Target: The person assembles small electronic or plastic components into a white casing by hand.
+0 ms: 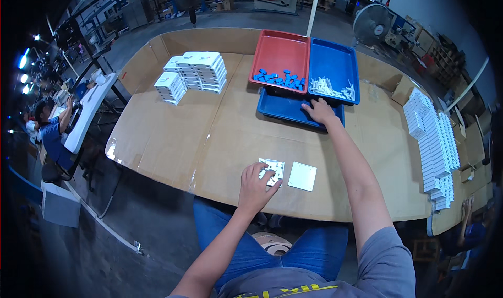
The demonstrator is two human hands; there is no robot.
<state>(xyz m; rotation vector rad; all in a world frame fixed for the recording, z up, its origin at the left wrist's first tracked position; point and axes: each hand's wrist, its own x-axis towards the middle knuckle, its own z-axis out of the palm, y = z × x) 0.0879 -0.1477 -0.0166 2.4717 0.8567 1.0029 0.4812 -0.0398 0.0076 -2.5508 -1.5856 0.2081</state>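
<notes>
My left hand (pixel 253 190) rests over a white square plastic housing (pixel 279 167) near the table's front edge, its fingers and thumb gripping the part. Small details show inside this housing, partly covered by my fingers. Just to its right a flat white square cover plate (pixel 302 177) lies on the table. My right arm stretches forward, and my right hand (pixel 319 112) reaches into the lower blue tray (pixel 283 109). Its thumb and fingers look apart, with the fingertips partly hidden; nothing shows in them.
Behind stand a red tray (pixel 283 49) with small blue parts (pixel 280 79) and a blue tray (pixel 332 62) with white stick-like pieces (pixel 330 88). Stacked white boxes (pixel 201 67) stand back left; rows of white housings (pixel 429 146) line the right. A cardboard rim (pixel 209 40) borders the table.
</notes>
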